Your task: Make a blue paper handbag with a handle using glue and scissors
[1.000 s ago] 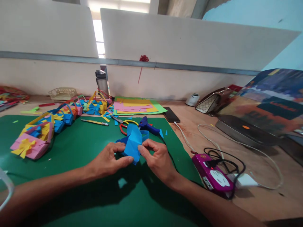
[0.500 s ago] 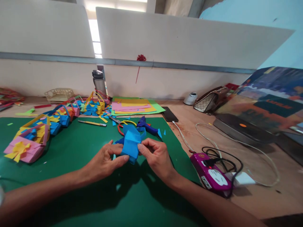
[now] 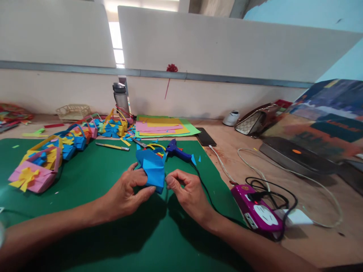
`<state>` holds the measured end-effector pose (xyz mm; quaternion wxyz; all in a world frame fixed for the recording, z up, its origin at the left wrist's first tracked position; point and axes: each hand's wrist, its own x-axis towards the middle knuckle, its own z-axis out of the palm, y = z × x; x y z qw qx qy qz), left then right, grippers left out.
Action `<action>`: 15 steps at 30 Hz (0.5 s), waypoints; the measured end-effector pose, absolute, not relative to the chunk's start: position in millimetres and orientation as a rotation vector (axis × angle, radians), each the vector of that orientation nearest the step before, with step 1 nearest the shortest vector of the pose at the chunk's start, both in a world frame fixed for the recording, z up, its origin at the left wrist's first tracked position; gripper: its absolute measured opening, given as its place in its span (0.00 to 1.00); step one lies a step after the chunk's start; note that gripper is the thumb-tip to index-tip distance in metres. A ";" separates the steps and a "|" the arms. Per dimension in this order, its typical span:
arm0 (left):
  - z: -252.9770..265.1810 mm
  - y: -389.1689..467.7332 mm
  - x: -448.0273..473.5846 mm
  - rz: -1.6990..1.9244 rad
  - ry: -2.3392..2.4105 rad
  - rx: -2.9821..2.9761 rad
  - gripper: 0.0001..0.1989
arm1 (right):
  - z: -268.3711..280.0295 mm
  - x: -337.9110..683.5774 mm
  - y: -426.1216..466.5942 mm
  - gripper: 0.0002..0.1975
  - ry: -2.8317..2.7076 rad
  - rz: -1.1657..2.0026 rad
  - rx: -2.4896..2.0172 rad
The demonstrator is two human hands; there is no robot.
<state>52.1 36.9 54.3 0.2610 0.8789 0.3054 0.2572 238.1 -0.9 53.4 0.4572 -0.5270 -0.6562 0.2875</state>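
Observation:
My left hand point(image 3: 129, 190) holds a folded blue paper basket point(image 3: 154, 170) at its lower left, the thumb in front and the fingers behind. The basket is tilted and has a thin blue loop at its top right. Just off the basket's right edge, my right hand point(image 3: 185, 192) has its thumb and forefinger pinched together; anything between them is too small to make out. Behind the basket lie scissors point(image 3: 154, 146) with yellow and red handles, partly hidden. A blue glue gun point(image 3: 178, 151) rests to their right on the green mat point(image 3: 93, 181).
Several finished paper baskets point(image 3: 36, 177) stand in a row at the left. A cutter knife point(image 3: 112, 146) lies near coloured paper sheets point(image 3: 167, 126). At the right are a phone point(image 3: 206, 136), a purple power strip point(image 3: 258, 209) with cables, and a grey case point(image 3: 295, 155).
My right fingertips have come away from the basket's right side. My left hand still holds the basket, which has turned slightly and shifted a little left.

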 end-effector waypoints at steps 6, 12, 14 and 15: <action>55.8 40.4 52.2 0.713 0.704 2.388 0.14 | 53.8 237.8 0.3 0.09 -1.669 0.714 -1.342; 53.3 45.8 50.6 0.667 0.673 2.360 0.14 | 49.3 239.1 -1.0 0.09 -1.768 0.705 -1.354; 52.1 45.9 50.0 0.653 0.687 2.364 0.14 | 48.6 239.4 -1.7 0.09 -1.803 0.675 -1.362; 51.4 45.6 49.9 0.647 0.702 2.367 0.13 | 48.5 239.6 -1.9 0.08 -1.819 0.663 -1.367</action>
